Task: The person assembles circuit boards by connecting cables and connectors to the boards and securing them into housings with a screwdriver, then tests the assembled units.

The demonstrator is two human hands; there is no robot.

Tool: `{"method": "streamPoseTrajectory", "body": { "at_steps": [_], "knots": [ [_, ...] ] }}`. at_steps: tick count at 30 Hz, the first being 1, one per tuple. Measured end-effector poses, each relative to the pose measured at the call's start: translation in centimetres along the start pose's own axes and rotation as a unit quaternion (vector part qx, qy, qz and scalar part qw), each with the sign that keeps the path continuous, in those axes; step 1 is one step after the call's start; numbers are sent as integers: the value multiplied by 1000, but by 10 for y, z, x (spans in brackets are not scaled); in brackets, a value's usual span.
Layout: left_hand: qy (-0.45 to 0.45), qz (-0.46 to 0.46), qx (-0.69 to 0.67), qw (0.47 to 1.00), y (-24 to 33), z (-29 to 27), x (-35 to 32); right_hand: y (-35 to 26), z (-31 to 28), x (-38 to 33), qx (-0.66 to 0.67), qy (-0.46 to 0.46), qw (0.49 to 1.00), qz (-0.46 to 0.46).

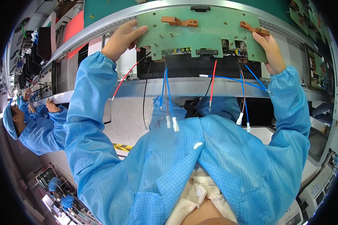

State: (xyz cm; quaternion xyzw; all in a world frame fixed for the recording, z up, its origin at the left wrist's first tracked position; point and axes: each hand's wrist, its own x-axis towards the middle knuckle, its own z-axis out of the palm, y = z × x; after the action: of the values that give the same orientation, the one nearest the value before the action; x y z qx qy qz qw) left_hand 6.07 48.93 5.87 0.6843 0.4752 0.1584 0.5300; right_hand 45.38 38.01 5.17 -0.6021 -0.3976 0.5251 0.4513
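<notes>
over the long black tray (187,69), holding the flat green notched board (210,37) at both ends with left hand (121,41) and right hand (271,50); maybe lining up, next calling for level holding, clear of thin red wires (213,77).

Panel (210,35): smooth plastic, satin | 2 latches (171,20): matt plastic | rail (191,88): smooth metal | smock (146,157): woven cloth

Open room lies over the green board (214,33) between its two brown clamps (179,21), which jut up. In front, the metal rail (189,88) offers a gap between the left blue wires (169,90) and the middle red wire (213,80) crossing it.
</notes>
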Motion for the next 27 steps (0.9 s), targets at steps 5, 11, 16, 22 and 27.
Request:
{"method": "streamPoseTrajectory", "body": {
  "at_steps": [5,11,16,22,27],
  "knots": [
    [-4,-1,-6,1000,-1,0,2,2,-3,0,-8,1,1000,6],
    [-12,7,-10,1000,-2,2,3,11,-4,0,9,17,1000,-22],
    [-3,15,13,1000,1,3,5,15,-2,-1,2,35,997,-62],
    [-8,8,0,1000,-1,4,7,16,0,-1,-20,39,995,-90],
    [-1,-2,-1,1000,2,4,2,14,7,-5,-29,45,991,-123]
  ]
}}
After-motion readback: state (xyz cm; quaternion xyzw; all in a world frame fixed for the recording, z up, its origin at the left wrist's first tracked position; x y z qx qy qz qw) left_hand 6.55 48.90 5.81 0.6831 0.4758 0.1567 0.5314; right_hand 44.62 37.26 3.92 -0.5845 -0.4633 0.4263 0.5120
